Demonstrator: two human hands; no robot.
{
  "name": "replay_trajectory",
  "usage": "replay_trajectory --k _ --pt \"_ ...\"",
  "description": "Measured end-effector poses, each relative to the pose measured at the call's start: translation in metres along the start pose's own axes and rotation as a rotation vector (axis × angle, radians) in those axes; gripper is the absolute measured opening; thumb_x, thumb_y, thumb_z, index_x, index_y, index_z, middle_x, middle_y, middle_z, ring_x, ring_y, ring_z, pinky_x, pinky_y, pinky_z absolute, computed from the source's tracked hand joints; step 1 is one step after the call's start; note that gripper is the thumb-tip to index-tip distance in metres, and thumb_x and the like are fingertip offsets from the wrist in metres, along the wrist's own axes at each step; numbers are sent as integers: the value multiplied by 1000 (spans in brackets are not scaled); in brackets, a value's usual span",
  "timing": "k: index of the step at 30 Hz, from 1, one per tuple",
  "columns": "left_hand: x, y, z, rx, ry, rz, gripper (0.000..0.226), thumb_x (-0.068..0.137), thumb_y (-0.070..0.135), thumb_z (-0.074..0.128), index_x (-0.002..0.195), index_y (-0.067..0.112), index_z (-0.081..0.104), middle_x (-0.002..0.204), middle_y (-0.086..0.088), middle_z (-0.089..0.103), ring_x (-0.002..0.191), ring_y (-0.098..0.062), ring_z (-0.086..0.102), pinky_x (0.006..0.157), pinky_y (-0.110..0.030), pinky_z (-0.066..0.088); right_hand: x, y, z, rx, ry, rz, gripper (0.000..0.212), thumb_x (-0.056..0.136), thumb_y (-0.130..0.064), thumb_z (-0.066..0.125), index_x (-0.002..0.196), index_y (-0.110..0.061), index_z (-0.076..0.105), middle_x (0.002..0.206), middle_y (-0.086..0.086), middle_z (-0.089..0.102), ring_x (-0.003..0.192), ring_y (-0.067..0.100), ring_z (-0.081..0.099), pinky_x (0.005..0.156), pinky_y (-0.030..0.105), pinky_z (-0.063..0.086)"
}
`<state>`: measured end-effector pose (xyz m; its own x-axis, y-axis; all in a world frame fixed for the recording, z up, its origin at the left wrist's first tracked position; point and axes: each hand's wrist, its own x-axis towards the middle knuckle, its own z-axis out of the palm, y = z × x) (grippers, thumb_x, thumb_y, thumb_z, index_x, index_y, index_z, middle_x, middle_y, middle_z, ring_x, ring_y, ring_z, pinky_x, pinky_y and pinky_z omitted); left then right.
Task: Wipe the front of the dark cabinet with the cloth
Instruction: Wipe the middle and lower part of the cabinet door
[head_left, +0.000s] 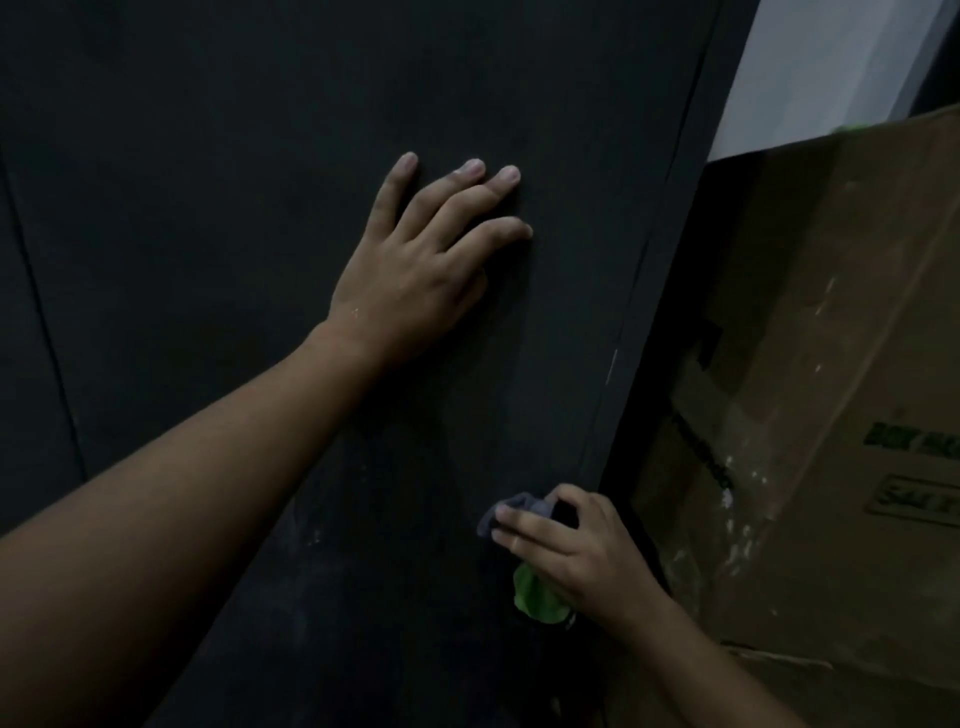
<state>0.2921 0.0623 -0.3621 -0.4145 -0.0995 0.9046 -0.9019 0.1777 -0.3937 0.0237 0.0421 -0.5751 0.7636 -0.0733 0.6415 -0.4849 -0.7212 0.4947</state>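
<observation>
The dark cabinet front (208, 208) fills most of the view, with faint pale smudges low down. My left hand (415, 265) lies flat against it, fingers spread and straight, near the middle. Lower right, my right hand (566, 545) grips a bunched cloth (535, 592), grey at the top and bright green below. The cloth is held against the cabinet front close to its right edge. Much of the cloth is hidden under my fingers.
A large brown cardboard box (831, 364) with green print stands right beside the cabinet's right edge. A pale wall (810, 67) shows above it. A vertical seam (41, 312) runs down the cabinet at the left.
</observation>
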Motion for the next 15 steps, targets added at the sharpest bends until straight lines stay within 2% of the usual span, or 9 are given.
replay_trajectory --k 3,5,7,9,11,13,15 --pt "-12 3 -1 14 -3 23 33 103 25 51 135 25 56 154 -3 45 143 -25 37 119 -54 19 17 1 -10 129 72 127 30 107 -33 53 124 -17 71 137 -17 62 110 19 68 90 44 52" --pt "-17 3 -2 3 -26 32 33 104 26 49 136 25 56 155 -4 43 144 -26 36 120 -54 19 49 3 -25 53 204 199 26 105 -21 56 128 -15 67 141 -6 59 117 13 64 96 42 45" --pt "-19 3 -3 -16 -41 47 33 104 26 49 135 24 57 155 -5 43 144 -26 35 120 -54 17 76 4 -29 82 281 292 33 99 -12 59 131 -16 66 144 -1 56 123 14 59 99 39 39" --pt "-19 -2 -6 -86 -74 80 32 102 23 51 134 21 57 154 -8 43 144 -26 34 122 -52 12 94 -5 -22 79 247 322 39 96 -11 57 133 -17 66 150 -1 52 121 25 61 99 42 40" --pt "-23 -13 -15 -205 -138 83 35 100 20 52 135 17 54 153 -13 41 145 -27 31 125 -45 5 97 -24 -9 78 169 285 43 98 -13 52 139 -24 61 156 -7 45 115 36 63 94 47 43" --pt "-34 -30 -29 -264 -189 18 40 96 19 51 136 14 51 152 -19 37 146 -26 25 125 -35 -2 90 -41 2 39 99 194 45 98 -15 57 140 -29 60 155 -14 45 110 36 59 88 45 45" --pt "-51 -52 -41 -236 -175 -35 41 95 19 52 135 12 51 148 -22 37 144 -29 27 124 -30 -1 76 -53 10 -62 5 68 48 95 -20 56 142 -34 57 156 -17 43 115 33 50 87 44 42"
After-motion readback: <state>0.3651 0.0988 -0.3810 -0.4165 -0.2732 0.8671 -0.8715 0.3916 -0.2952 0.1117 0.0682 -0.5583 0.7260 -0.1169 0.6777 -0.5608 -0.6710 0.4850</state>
